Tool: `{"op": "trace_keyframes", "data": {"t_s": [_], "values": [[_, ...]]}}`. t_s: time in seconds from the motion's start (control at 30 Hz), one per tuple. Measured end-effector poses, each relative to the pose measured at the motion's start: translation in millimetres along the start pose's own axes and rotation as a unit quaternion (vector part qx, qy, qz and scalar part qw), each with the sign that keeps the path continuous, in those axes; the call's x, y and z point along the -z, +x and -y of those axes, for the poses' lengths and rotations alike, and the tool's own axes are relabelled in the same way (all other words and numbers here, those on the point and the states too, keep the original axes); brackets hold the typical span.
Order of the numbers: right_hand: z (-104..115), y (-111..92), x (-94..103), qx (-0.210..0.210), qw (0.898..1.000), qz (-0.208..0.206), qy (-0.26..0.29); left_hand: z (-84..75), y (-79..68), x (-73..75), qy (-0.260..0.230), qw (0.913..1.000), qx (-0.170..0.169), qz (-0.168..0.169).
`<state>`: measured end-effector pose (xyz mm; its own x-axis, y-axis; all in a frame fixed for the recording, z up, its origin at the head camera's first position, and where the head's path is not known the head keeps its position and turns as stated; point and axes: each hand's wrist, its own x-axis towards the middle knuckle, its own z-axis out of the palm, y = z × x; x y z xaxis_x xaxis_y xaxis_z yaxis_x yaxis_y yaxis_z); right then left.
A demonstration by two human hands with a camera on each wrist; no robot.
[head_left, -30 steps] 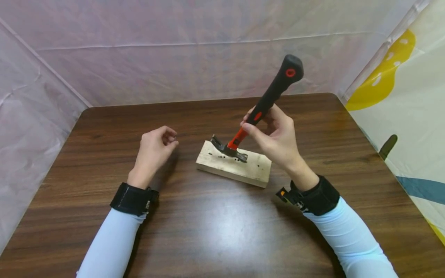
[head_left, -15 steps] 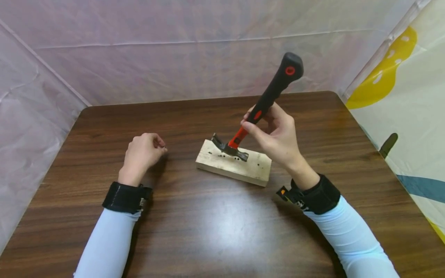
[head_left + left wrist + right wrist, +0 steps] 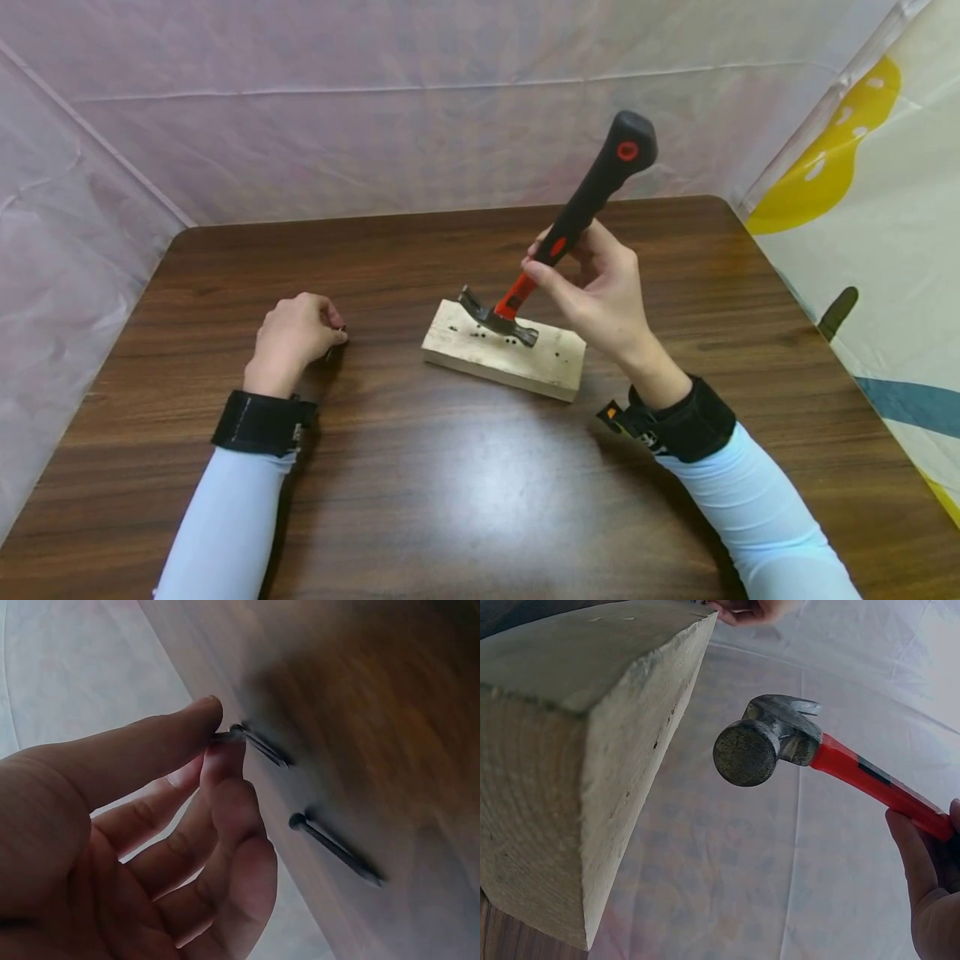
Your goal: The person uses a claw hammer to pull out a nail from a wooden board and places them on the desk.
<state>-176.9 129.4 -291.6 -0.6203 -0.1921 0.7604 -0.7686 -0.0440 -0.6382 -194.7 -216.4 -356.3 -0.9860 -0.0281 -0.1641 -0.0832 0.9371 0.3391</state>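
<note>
My right hand [image 3: 600,287] grips a claw hammer [image 3: 573,217] with a black and red handle near the lower end of its black grip. The hammer's head [image 3: 761,742] hangs just above a pale wooden block [image 3: 495,367], apart from it in the right wrist view. At the left, my left hand [image 3: 292,337] is low over the table. Its thumb and index finger pinch a small metal piece that looks like a nail [image 3: 226,736], mostly hidden. A dark nail [image 3: 262,746] lies right by those fingertips, and another nail [image 3: 337,849] lies closer to the wrist camera.
The brown wooden table [image 3: 420,500] has rounded far corners. Pale cloth sheeting [image 3: 375,150] hangs behind it, and a patterned sheet [image 3: 892,317] hangs at the right. Several dark holes or marks dot the block's top.
My left hand has moved left and toward me, down to the table, away from the block. The right hand and hammer have stayed almost still.
</note>
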Motion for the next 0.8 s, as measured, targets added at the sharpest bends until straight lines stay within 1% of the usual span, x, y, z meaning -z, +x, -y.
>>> {"op": "trace_keyframes", "data": {"t_s": [0.13, 0.43, 0.8], "values": [[0, 0, 0.3, -0.001, 1.000, -0.002, -0.004, 4.3, -0.2, 1.2, 0.005, 1.0000, 0.005, 0.000], [0, 0, 0.8, 0.001, 1.000, 0.000, -0.004, 9.7, 1.3, 0.5, 0.023, 0.9997, 0.004, 0.005], [0, 0, 1.8, 0.001, 1.000, 0.000, -0.009, 12.0, 2.1, -0.2, 0.014, 0.9998, 0.006, 0.009]]}}
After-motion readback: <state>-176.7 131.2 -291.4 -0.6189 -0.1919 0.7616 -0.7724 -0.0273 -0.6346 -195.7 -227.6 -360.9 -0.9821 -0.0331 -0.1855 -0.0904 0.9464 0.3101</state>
